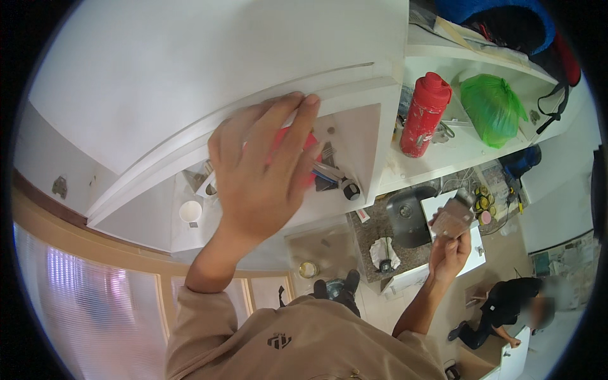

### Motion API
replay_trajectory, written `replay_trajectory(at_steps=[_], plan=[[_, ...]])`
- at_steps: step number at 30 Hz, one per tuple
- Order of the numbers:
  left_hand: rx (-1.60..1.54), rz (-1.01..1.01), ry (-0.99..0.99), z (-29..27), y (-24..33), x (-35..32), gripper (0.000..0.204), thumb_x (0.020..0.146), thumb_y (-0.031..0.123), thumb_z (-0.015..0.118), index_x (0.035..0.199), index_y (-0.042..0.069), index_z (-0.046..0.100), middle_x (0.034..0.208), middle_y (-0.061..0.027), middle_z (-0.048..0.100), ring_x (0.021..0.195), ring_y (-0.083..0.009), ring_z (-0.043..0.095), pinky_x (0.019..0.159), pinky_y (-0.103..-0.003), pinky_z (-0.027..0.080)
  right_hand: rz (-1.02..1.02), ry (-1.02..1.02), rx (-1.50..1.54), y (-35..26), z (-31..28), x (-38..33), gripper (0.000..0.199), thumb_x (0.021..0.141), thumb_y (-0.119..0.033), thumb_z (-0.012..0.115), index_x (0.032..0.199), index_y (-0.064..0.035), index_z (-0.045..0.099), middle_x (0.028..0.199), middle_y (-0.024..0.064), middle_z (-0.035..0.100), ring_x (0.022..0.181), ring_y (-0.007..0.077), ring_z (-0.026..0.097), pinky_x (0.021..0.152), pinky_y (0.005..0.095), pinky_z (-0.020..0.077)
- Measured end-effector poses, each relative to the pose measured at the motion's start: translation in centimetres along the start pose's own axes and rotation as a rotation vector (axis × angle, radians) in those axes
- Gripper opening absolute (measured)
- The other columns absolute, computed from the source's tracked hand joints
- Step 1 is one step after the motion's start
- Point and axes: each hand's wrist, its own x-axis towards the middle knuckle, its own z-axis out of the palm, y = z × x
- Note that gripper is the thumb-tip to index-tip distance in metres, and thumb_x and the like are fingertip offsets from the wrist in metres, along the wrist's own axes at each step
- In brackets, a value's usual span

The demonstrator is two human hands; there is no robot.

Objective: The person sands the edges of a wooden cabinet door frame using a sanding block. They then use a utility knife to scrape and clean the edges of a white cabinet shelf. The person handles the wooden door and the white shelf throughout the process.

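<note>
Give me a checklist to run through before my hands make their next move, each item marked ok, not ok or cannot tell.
1. Brownish block held by the right hand: ok, it is in the fingers' grasp.
2. Left hand free: ok, fingers spread, nothing seen in its grasp.
3. Left hand in contact with the white cabinet edge: cannot tell, it overlaps the edge in this view.
4. Clear view of the red thing behind the left hand: not ok, fingers cover part of it.
5. Red bottle standing on the shelf: ok.
6. Co-worker apart from both hands: ok, low at the right.
</note>
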Motion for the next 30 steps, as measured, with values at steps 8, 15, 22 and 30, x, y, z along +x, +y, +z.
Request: replay_trajectory(at_steps=[8, 15, 22, 30], plan=[[-0.001, -0.084, -0.012, 0.2, 0.8, -0.2, 0.048, 0.088, 0.021, 0.078, 0.134, 0.013, 0.069, 0.13, -0.002, 0.061, 0.113, -0.0269, 0.052, 0.102, -0.042, 0.037, -0.234, -0.051, 0.034, -2.5, 5.8, 7.7, 0.064, 0.102, -0.03, 0.068, 0.147, 0.0103, 0.046, 0.144, 0.0218, 0.056, 0.128, 0.0388, 0.06, 0.105, 0.0555, 0.0509], [-0.063, -0.092, 0.005, 2.2, 3.7, 1.6, 0.051, 0.088, 0.025, 0.077, 0.137, 0.013, 0.065, 0.132, -0.0024, 0.059, 0.118, -0.0288, 0.05, 0.104, -0.048, 0.037, -0.318, -0.072, 0.02, -3.3, 8.2, 10.1, 0.058, 0.104, -0.024, 0.064, 0.149, 0.0079, 0.045, 0.147, 0.0291, 0.053, 0.13, 0.0422, 0.059, 0.11, 0.0553, 0.0478], [-0.292, -0.083, 0.017, 1.7, 2.1, 1.8, 0.053, 0.086, 0.026, 0.079, 0.135, 0.011, 0.066, 0.129, -0.0043, 0.063, 0.118, -0.03, 0.054, 0.103, -0.049, 0.04, -0.631, -0.153, -0.303, -5.8, 11.1, 13.0, 0.046, 0.1, -0.012, 0.065, 0.139, 0.011, 0.055, 0.139, 0.0252, 0.061, 0.129, 0.0355, 0.059, 0.113, 0.0487, 0.0425], [-0.492, -0.188, 0.346, -1.8, -0.8, -0.2, 0.047, 0.073, 0.016, 0.088, 0.117, 0.005, 0.075, 0.11, -0.0092, 0.073, 0.1, -0.0289, 0.065, 0.088, -0.041, 0.05, -1.198, -0.574, -0.954, -8.9, 20.5, 15.7, 0.043, 0.08, -0.006, 0.074, 0.123, 0.0019, 0.07, 0.126, 0.015, 0.071, 0.114, 0.0369, 0.063, 0.098, 0.0443, 0.05]])
